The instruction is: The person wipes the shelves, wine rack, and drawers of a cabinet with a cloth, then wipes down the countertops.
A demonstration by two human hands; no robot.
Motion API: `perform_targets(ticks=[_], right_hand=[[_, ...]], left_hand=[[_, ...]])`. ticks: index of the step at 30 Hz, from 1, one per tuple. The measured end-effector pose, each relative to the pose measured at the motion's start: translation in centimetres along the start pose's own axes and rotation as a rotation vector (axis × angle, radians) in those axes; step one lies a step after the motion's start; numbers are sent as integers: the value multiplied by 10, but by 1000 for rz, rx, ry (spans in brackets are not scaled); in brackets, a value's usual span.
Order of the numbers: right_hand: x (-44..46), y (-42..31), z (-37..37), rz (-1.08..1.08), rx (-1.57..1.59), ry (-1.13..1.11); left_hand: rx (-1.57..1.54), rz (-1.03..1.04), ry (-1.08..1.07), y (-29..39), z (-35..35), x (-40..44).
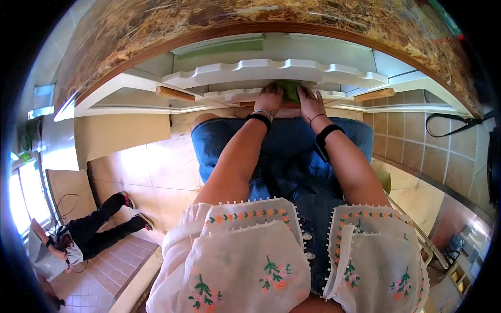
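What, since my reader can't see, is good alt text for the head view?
A left hand and right hand sit either side of a green item at a white wavy board below a brown counter; their grip is unclear. Another person appears lower left.

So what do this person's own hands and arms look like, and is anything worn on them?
Both are bare human hands, no gloves, and no sleeves cover the forearms. Above the left hand are light, silvery bracelets and a black wristband. Above the right hand are a thin dark bracelet and a broader black band, possibly a watch.
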State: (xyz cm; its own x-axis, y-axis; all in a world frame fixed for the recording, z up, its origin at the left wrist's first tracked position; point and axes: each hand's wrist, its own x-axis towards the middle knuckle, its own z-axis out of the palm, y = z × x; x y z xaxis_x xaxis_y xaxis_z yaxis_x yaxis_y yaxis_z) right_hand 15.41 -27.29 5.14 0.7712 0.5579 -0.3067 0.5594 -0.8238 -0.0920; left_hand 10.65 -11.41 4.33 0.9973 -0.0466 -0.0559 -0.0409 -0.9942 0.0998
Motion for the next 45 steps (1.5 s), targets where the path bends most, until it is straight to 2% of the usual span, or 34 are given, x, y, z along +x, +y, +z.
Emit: perform_targets(ticks=[4,7,9,11,12,13,15,16,18,19,21,22,24,26,27,28,29,30,31,32,33,37,44,45], right_hand=[[-5,-1,6,18,136,13],[-10,-2,14,11,225,20],[-14,-5,18,1,273,41],[-26,-11,19,-82,240,-170],[-32,-12,37,-156,279,-49],[-41,-16,32,-169,353,-25],[-51,-24,28,-180,458,19],[-51,-26,27,-190,459,6],[-44,-31,17,-42,532,-33],[-35,-36,20,-85,488,166],[-18,-45,6,-62,534,205],[-13,-51,-9,-27,576,243],[0,-63,-26,-36,632,277],[16,-68,-30,-106,345,461],[27,-70,-17,-91,119,298],[29,-72,-3,-86,120,295],[29,-75,10,-84,55,242],[28,-77,16,-82,-10,190],[29,-80,14,-56,38,98],[32,-80,11,-52,39,91],[32,-80,12,-59,19,92],[38,-80,4,-53,-22,47],[30,-69,-10,-111,-13,-59],[26,-66,-5,-105,-11,-53]], left_hand=[[73,18,-14,4,3,-4],[66,46,-131,8,-9,-10],[8,39,-344,14,-22,-18],[0,47,-386,15,-13,-43],[-12,50,-429,14,-4,-53],[-12,51,-423,11,17,-61],[-317,-90,-126,9,46,-81],[-321,-104,-132,8,48,-86],[-616,-389,16,2,38,-90],[-611,-401,19,-2,27,-89],[-826,-553,199,-11,4,-79],[-823,-558,201,-15,-2,-74],[-855,-499,603,-26,-11,-59],[-877,-505,592,-36,-15,-46],[-729,-467,392,-41,-8,-42],[-580,-422,195,-47,3,-37],[-367,-266,70,-57,42,-37],[-370,-263,67,-54,39,-37],[-216,-283,30,-44,32,-42],[-63,-300,-11,-37,26,-44],[-46,-329,-72,-36,28,-42],[174,-267,-178,-45,22,-28],[36,-165,-158,-64,14,-22],[-19,-159,-84,-62,14,-25]])
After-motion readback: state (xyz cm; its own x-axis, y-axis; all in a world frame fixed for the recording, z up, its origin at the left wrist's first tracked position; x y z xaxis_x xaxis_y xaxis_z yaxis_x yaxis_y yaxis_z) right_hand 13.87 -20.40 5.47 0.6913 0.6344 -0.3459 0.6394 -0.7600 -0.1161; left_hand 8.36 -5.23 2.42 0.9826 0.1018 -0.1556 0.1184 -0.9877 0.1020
